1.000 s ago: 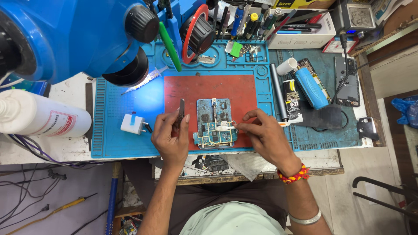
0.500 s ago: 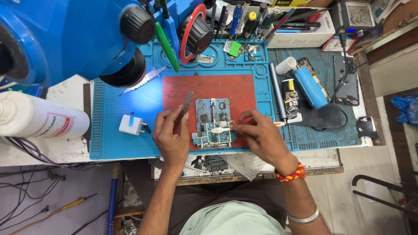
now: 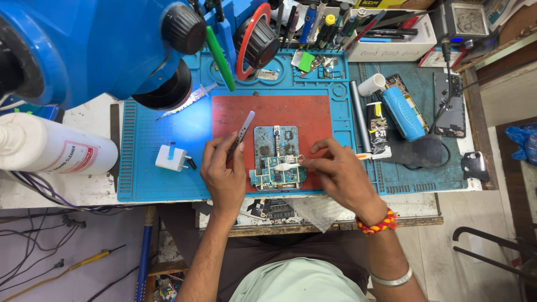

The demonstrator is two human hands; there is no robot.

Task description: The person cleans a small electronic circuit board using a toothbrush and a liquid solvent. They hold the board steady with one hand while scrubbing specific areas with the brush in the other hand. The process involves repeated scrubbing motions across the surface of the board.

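The left hand [image 3: 224,170] rests at the left edge of a red mat [image 3: 268,114]; its fingers are pinched on metal tweezers [image 3: 241,133], which point up and away from the person, tilted to the right, with the tips free above the mat. The right hand [image 3: 338,173] lies at the right side of the mat; thumb and forefinger are pressed together on a small white piece [image 3: 284,166] at the right edge of a circuit board [image 3: 277,162], but what this piece is I cannot tell. The circuit board, blue with many small parts, lies flat in the lower middle of the red mat, between the two hands; the red mat lies on a bigger blue work mat [image 3: 162,140], which covers the tabletop [image 3: 84,120]. Just to the left of the left hand a white plug adapter [image 3: 173,158] lies on the blue mat; further left a white bottle [image 3: 50,148] lies on its side. A blue microscope [image 3: 100,39] hangs above the upper left part; to the right of the red mat lie a blue cylinder [image 3: 403,112] and a phone [image 3: 450,106] with a dark screen.
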